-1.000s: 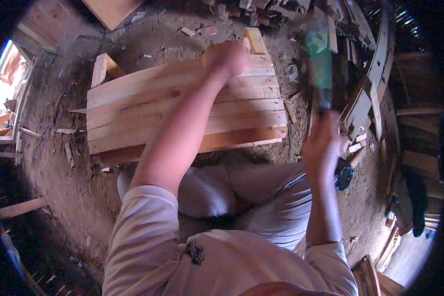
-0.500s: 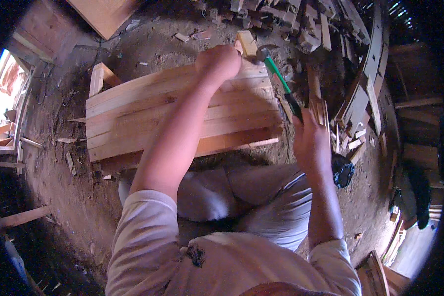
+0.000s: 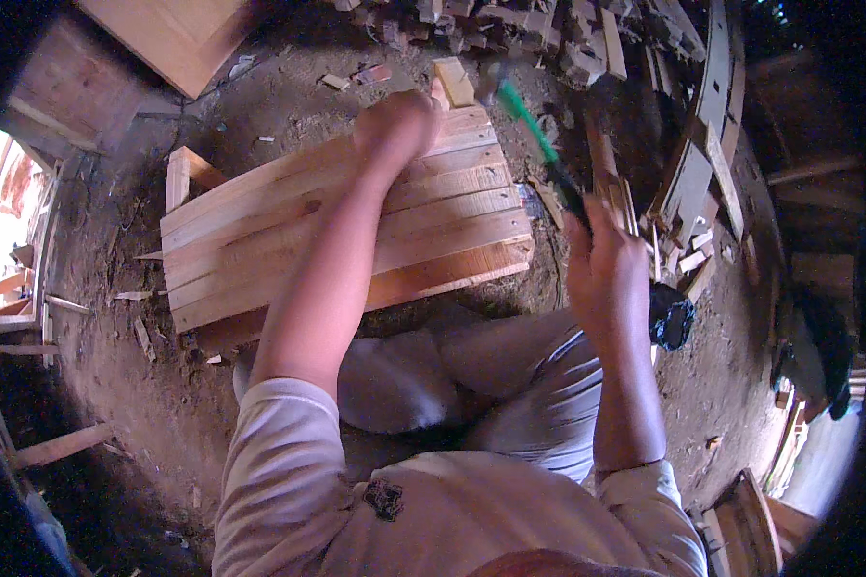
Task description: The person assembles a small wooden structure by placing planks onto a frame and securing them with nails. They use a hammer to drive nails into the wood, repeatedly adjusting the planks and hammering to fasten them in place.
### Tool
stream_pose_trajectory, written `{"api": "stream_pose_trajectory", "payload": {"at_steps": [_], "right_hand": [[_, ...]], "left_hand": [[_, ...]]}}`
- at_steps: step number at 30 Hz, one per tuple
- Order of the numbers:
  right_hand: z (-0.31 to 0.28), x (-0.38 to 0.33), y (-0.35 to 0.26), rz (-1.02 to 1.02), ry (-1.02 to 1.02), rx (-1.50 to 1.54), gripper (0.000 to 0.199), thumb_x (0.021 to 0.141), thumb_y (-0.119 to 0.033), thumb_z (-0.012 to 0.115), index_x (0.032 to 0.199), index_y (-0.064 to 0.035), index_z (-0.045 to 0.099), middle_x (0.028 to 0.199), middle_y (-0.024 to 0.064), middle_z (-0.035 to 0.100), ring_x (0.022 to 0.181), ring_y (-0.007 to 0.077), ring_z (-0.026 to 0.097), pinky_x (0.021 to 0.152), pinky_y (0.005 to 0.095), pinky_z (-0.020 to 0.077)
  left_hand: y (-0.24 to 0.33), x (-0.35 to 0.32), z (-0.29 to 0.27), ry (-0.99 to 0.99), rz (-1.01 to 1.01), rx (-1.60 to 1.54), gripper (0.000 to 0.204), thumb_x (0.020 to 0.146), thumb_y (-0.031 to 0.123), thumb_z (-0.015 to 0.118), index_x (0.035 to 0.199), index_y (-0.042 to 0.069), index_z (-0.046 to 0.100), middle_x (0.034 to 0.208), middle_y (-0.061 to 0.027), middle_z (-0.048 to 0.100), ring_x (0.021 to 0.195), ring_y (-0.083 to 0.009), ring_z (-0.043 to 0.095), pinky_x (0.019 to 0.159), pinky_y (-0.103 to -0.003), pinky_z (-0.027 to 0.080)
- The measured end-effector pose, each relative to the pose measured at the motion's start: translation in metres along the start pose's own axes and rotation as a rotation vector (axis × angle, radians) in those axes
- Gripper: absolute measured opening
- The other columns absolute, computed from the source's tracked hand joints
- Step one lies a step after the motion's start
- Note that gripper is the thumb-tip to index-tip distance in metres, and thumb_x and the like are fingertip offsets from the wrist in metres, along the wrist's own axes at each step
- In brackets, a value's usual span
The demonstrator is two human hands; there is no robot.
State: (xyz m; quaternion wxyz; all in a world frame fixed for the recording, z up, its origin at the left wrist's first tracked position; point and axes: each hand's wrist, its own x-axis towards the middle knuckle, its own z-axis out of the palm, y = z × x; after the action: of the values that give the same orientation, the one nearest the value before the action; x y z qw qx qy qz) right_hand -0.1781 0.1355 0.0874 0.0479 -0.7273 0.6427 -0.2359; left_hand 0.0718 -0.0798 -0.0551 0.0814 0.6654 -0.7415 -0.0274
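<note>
A slatted wooden panel (image 3: 260, 226), like the side of a crate, lies in front of my legs. Over its far edge is my left hand (image 3: 397, 127), fingers closed and thumb pointing at a short wood block (image 3: 454, 82) that stands up at the far right corner. What those fingers hold is hidden beneath the hand. To the right of the panel, my right hand (image 3: 606, 260) is wrapped round the black grip of a hammer (image 3: 529, 120) with a green shaft. The hammer's head is raised near the block, smeared by motion and apart from it.
Piled wood scraps (image 3: 577, 48) lie at the far right, beside long leaning boards (image 3: 688, 183). A black plastic bundle (image 3: 671, 317) rests by my right forearm. A wooden piece (image 3: 179, 178) juts up at the panel's left end. A large board (image 3: 168, 38) is at the far left.
The whole scene has shifted slightly left in the view. The hammer has moved in my right hand, and its head is now blurred. My left hand keeps its place on the panel's far edge.
</note>
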Motion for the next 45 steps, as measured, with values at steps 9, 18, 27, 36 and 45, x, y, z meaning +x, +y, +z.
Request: {"api": "stream_pose_trajectory", "payload": {"at_steps": [9, 18, 27, 36, 45], "right_hand": [[0.031, -0.010, 0.023, 0.246, -0.342, -0.047, 0.024, 0.095, -0.015, 0.050, 0.117, -0.0044, 0.049, 0.078, 0.0258, 0.070, 0.071, 0.0469, 0.070, 0.062, 0.0594, 0.0571], [-0.033, -0.094, 0.143, 0.364, 0.134, -0.036, 0.024, 0.088, -0.022, 0.075, 0.102, -0.0031, 0.070, 0.086, 0.0198, 0.070, 0.081, 0.0414, 0.070, 0.071, 0.0484, 0.0550], [0.034, -0.321, 0.274, 0.671, 0.023, -0.042, 0.024, 0.083, -0.018, 0.075, 0.104, -0.0078, 0.071, 0.102, 0.0187, 0.070, 0.101, 0.0411, 0.067, 0.086, 0.0497, 0.0556], [0.035, -0.257, 0.366, 0.574, 0.338, 0.062, 0.017, 0.088, -0.007, 0.068, 0.104, -0.0028, 0.071, 0.106, 0.0206, 0.066, 0.099, 0.0432, 0.064, 0.089, 0.0475, 0.0539], [0.049, -0.198, 0.483, 0.690, 0.037, -0.352, 0.027, 0.087, -0.009, 0.059, 0.110, -0.0090, 0.074, 0.112, 0.0172, 0.069, 0.110, 0.0377, 0.066, 0.094, 0.0455, 0.0565]], "left_hand": [[0.022, 0.004, -0.009, -0.124, 0.137, -0.019, 0.032, 0.091, 0.027, 0.058, 0.096, 0.000, 0.074, 0.099, -0.0247, 0.073, 0.093, -0.0420, 0.072, 0.079, -0.053, 0.057], [-0.034, 0.023, 0.013, -0.038, 0.121, -0.172, 0.038, 0.094, 0.026, 0.052, 0.099, -0.008, 0.069, 0.099, -0.0365, 0.066, 0.094, -0.0504, 0.066, 0.081, -0.057, 0.049], [-0.059, 0.032, 0.010, -0.131, -0.058, -0.097, 0.046, 0.100, 0.032, 0.042, 0.113, -0.004, 0.066, 0.116, -0.0353, 0.063, 0.110, -0.0553, 0.058, 0.091, -0.060, 0.045], [-0.133, 0.047, 0.009, -0.104, 0.011, -0.030, 0.045, 0.100, 0.031, 0.040, 0.113, -0.005, 0.065, 0.115, -0.0343, 0.063, 0.109, -0.0584, 0.056, 0.093, -0.062, 0.044], [-0.038, 0.024, -0.002, -0.112, -0.104, -0.117, 0.056, 0.102, 0.040, 0.041, 0.114, -0.009, 0.066, 0.117, -0.0356, 0.064, 0.115, -0.0547, 0.057, 0.095, -0.059, 0.045]]}}
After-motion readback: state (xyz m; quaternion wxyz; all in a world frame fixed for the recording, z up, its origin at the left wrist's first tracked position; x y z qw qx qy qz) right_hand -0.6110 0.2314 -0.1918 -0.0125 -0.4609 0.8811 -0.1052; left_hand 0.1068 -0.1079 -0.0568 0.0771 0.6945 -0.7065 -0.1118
